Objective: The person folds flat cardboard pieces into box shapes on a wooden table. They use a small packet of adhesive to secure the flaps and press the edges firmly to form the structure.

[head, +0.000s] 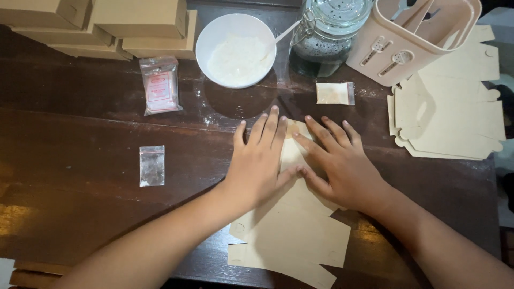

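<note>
A flat, unfolded tan cardboard box blank (292,230) lies on the dark wooden table (80,107) in front of me. My left hand (257,163) presses palm down on its upper left part, fingers spread and pointing away from me. My right hand (337,160) lies flat on the upper right part, its fingers angled toward the left hand. The thumbs nearly meet over a strip of cardboard between the hands. Neither hand grips anything.
A white bowl (235,45) of white powder with a spoon sits at the back, beside a glass jar (326,37) and a beige cutlery caddy (412,37). Folded boxes (107,27) are stacked back left, flat blanks (450,118) right. Small sachets (160,85) (152,166) (334,93) lie about.
</note>
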